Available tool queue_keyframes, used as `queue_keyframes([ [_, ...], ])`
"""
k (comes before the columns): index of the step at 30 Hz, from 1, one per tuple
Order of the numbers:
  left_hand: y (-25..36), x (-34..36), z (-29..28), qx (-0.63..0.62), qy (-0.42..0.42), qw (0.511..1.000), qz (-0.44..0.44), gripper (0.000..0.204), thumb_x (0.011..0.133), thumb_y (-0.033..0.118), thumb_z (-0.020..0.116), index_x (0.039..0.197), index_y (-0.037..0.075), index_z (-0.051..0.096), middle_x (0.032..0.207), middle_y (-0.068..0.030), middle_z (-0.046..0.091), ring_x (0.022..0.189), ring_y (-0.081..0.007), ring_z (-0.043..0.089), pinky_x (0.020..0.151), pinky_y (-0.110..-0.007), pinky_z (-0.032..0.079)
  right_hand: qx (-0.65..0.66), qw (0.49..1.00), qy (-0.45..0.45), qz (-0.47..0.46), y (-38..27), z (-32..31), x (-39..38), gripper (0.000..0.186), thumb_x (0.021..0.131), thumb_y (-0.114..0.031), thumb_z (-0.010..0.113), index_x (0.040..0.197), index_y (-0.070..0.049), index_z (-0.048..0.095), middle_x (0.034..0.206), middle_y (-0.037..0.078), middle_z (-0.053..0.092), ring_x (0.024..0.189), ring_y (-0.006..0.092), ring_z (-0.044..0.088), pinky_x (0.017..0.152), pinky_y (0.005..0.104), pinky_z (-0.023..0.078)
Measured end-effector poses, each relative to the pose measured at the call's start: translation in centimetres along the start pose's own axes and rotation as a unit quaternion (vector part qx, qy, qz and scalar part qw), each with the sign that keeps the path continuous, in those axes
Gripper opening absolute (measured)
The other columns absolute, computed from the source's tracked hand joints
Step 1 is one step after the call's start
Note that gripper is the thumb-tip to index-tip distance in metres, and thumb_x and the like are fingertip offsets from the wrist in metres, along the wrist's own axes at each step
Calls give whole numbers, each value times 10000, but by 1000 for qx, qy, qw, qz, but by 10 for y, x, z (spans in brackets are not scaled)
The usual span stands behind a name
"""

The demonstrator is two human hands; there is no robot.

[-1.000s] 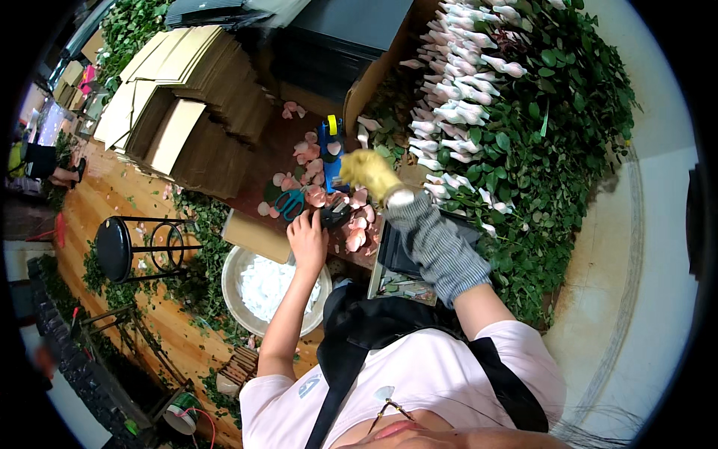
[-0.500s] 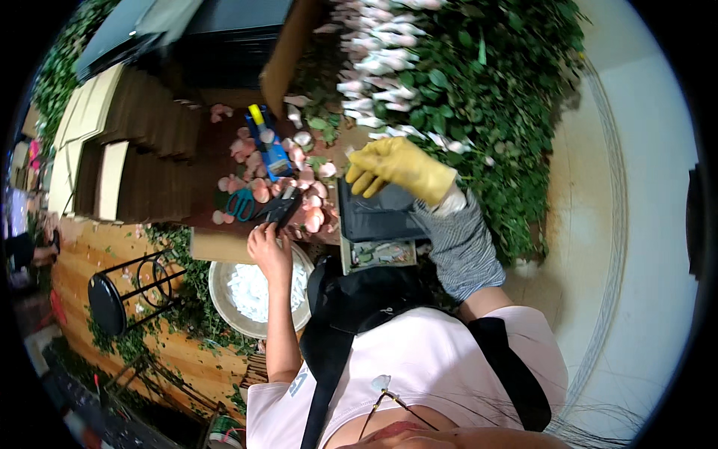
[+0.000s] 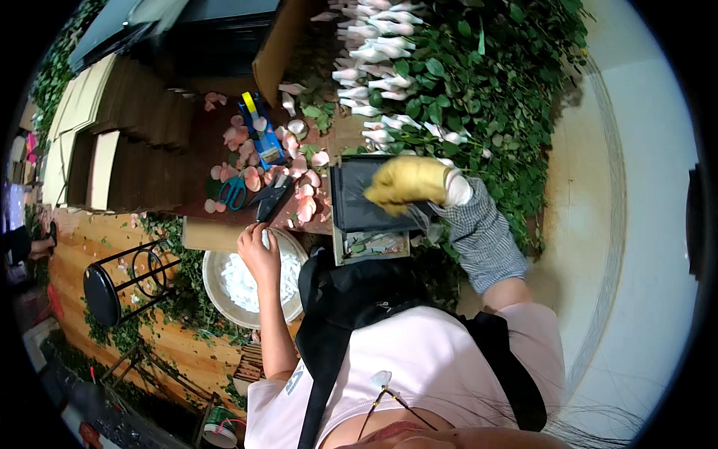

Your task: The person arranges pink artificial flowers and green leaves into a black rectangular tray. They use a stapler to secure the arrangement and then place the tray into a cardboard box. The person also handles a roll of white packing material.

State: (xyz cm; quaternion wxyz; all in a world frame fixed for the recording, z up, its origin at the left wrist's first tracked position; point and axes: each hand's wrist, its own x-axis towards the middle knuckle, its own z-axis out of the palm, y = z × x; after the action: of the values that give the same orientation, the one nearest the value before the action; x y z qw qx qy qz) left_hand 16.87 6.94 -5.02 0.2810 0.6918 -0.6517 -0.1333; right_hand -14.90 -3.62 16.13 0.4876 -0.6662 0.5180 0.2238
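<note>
My bare left hand (image 3: pixel 258 254) is curled at the table's front edge, a small white piece (image 3: pixel 265 238) at its fingertips, just below a black tool (image 3: pixel 273 198). A round tub (image 3: pixel 212 280) of white pieces lies beneath that hand. My right hand (image 3: pixel 404 185), in a yellow glove, has curled, blurred fingers over a black tray (image 3: pixel 351 194); whether they grip anything is unclear. Clear plastic (image 3: pixel 426 224) shows below it. Teal scissors (image 3: pixel 232 193), a blue tape dispenser (image 3: pixel 262 135) and pink petals (image 3: pixel 305 209) lie on the table.
Stacked cardboard (image 3: pixel 112 135) and a box of dark sheets (image 3: pixel 269 52) occupy the back left. Leafy stems (image 3: pixel 486 97) with white-sleeved heads (image 3: pixel 385 45) are piled at the right. A black stool (image 3: pixel 101 292) stands left among scattered leaves; a person's leg (image 3: pixel 37 247) shows at the far left.
My right hand has moved from near the tape dispenser rightward onto the black tray. My left hand has shifted left from beside the black tool. The whole view has also shifted.
</note>
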Motion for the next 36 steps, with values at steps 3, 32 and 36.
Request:
queue_keyframes([
  [3,10,15,-4,-60,19,998,20,159,878,68,697,1031,27,710,1109,-143,679,1084,-342,603,965,-442,468,344,890,198,-223,-46,-17,70,423,980,-317,641,1281,-21,626,1073,70,700,914,127,613,808,299,515],
  [32,109,128,57,-477,-309,814,-125,322,1051,269,581,1079,-15,730,767,-9,673,642,-68,585,586,-207,434,466,802,226,-298,-17,133,24,307,1026,-262,565,976,16,682,920,85,720,848,161,691,785,320,549],
  [36,214,130,31,-416,-275,864,62,324,1058,209,545,1160,-48,714,989,-92,747,920,-137,671,813,-286,520,546,734,306,-265,58,157,-62,278,1054,-201,563,909,6,679,857,53,702,816,122,656,794,273,531],
])
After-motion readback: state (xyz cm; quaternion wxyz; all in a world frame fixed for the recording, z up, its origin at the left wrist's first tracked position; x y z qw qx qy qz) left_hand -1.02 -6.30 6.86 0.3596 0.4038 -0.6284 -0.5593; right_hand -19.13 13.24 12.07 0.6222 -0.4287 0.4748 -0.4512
